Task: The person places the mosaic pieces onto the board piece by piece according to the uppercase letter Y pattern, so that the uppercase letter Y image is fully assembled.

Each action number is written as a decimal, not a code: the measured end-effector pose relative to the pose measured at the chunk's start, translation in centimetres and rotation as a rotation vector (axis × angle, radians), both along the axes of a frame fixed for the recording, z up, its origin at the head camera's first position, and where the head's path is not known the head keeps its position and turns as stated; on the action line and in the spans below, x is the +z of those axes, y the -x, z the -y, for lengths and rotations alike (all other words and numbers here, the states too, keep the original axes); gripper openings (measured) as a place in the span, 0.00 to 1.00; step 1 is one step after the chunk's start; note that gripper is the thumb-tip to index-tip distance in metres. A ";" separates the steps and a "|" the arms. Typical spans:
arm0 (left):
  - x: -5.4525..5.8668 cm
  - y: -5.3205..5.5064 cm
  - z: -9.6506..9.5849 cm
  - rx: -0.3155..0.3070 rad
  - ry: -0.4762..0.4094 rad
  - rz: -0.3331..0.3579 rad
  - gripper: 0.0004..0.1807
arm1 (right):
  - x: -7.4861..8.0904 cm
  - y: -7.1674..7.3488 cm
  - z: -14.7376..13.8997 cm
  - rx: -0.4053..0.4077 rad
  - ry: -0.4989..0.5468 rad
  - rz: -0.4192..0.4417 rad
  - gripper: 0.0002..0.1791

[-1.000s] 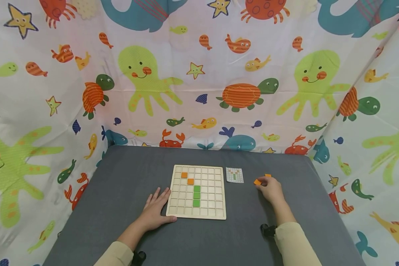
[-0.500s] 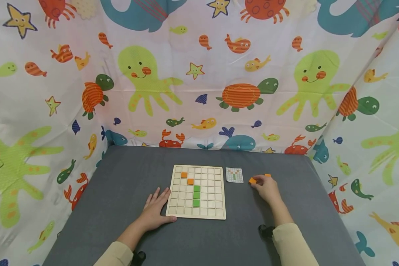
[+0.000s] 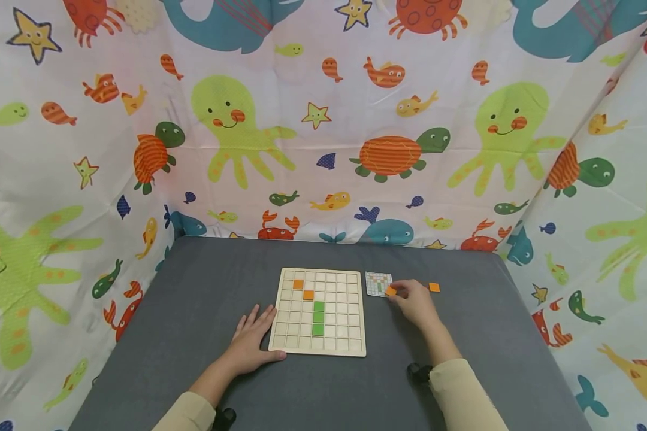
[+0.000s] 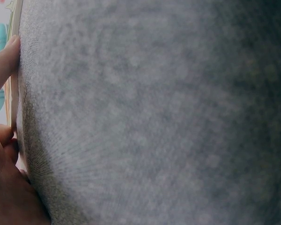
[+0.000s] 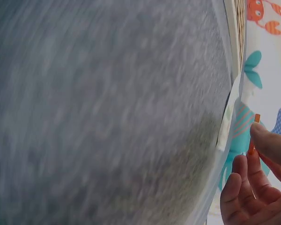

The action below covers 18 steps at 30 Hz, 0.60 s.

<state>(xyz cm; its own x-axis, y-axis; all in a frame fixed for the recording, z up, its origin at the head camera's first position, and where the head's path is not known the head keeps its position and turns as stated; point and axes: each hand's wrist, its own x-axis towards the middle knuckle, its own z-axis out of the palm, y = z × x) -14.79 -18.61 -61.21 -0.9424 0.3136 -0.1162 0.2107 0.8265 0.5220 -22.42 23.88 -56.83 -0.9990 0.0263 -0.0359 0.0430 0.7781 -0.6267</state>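
Observation:
A pale wooden grid board (image 3: 296,342) lies on the grey table, with two orange square tiles (image 3: 299,284) set diagonally and a column of green tiles (image 3: 318,318) below them. My left hand (image 3: 250,342) rests spread at the board's left edge, fingers on its side and thumb at the lower corner. My right hand (image 3: 416,304) pinches an orange square tile (image 3: 390,291) between thumb and fingertips, just over the lower right corner of a small pattern card (image 3: 376,284). In the right wrist view the pinched tile (image 5: 254,136) shows edge-on, lifted off the table.
One loose orange tile (image 3: 434,287) lies on the grey table (image 3: 334,395) to the right of my right hand. A curtain (image 3: 313,197) printed with sea animals stands behind the table and along both sides.
My right hand has moved left with the orange tile, from beside the loose tile to the pattern card. The other orange tile now shows fully. My left hand has stayed put.

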 end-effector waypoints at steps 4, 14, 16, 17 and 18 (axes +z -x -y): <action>0.1 0.0 0.0 -0.002 -0.010 -0.006 0.63 | 0.1 0.1 0.9 0.008 0.003 -0.014 0.17; 0.1 0.0 -0.1 0.000 -0.010 -0.022 0.63 | 0.3 0.3 2.8 0.040 0.002 -0.043 0.16; 0.1 0.0 -0.1 0.000 0.000 -0.010 0.63 | 0.4 0.3 3.2 0.042 0.004 -0.036 0.16; 0.1 0.0 -0.1 0.001 0.003 -0.004 0.63 | 0.5 0.3 3.4 0.042 0.006 -0.038 0.16; 0.1 0.0 -0.1 0.001 0.008 0.002 0.63 | 0.5 0.3 3.5 0.043 0.008 -0.041 0.16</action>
<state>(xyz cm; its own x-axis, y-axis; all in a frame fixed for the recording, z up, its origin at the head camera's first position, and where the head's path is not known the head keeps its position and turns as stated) -14.77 -18.55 -61.07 -0.9424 0.3120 -0.1209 0.2089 0.8308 0.5158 -22.77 20.35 -56.29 -0.9998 -0.0166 0.0050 -0.0160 0.7734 -0.6337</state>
